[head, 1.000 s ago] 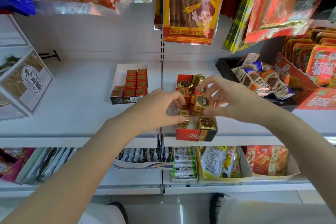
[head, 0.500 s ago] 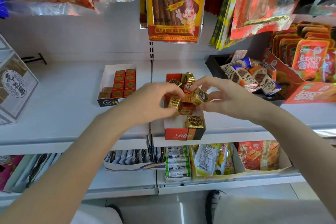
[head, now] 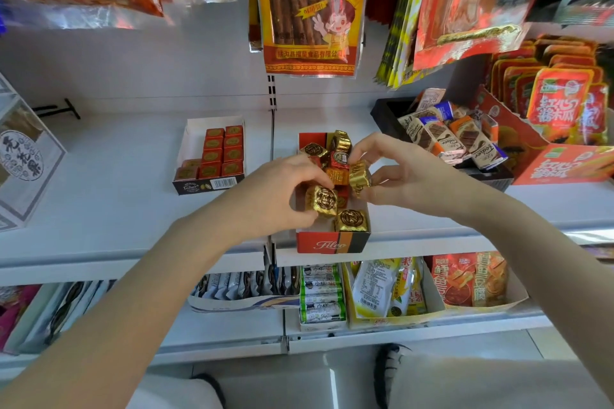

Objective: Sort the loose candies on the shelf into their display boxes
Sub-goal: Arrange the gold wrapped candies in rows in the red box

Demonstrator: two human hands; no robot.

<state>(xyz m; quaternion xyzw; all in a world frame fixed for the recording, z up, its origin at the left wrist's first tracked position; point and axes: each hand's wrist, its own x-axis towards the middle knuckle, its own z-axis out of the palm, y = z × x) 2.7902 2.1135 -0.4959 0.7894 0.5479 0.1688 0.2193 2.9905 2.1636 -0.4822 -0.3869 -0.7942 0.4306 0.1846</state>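
Note:
A red and black display box (head: 333,242) stands at the front edge of the white shelf (head: 109,209), holding several gold and red foil candies. My left hand (head: 275,196) pinches a gold candy (head: 321,200) over the box's near half. My right hand (head: 408,176) pinches another gold candy (head: 359,176) just above the box's middle. One more gold candy (head: 352,220) lies in the box's front right corner. To the left, a white box (head: 192,133) holds rows of red square candies (head: 222,153).
A black tray (head: 385,113) of wrapped chocolate bars sits at the right, beside an orange carton (head: 564,166) of red packets. Snack bags (head: 309,10) hang overhead. A clear-windowed box (head: 23,163) stands at far left. The lower shelf holds more packets.
Both hands have lifted slightly off the box contents, each now holding a gold candy. The left hand's candy has moved toward the box's front; the camera has shifted a little.

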